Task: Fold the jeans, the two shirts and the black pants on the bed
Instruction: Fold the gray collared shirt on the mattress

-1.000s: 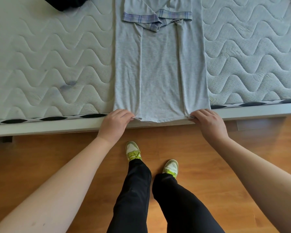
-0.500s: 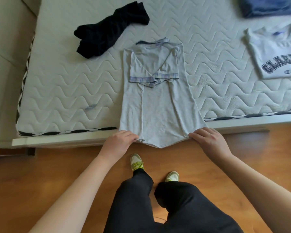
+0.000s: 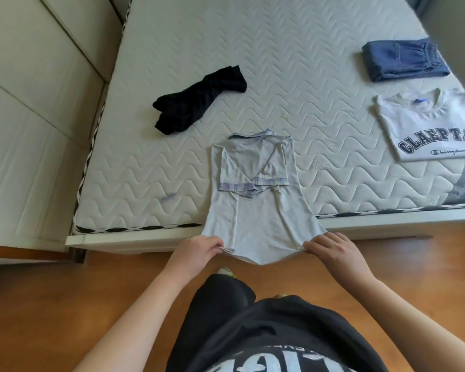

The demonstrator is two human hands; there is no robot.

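Grey shirt (image 3: pixel 255 208) hem pinched by both hands, ready for the fold-up

Left hand (image 3: pixel 196 252) and right hand (image 3: pixel 330 249) each grip a hem corner at 6 o'clock off the bed (image 3: pixel 293 63) edge; I'd carry both corners evenly toward 12 so the sides stay lined up.

Four garments, two hands, one bed (image 3: pixel 293 63).
Two shirts: grey shirt (image 3: pixel 255 210), white printed shirt (image 3: pixel 424 124); one folded jeans (image 3: pixel 403 60); one black pants (image 3: pixel 199 99); left hand (image 3: pixel 196 251), right hand (image 3: pixel 333 251).

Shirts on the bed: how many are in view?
2. The grey shirt lies at the near edge, its hem pinched by the left hand and right hand. The white printed shirt lies folded at the right.
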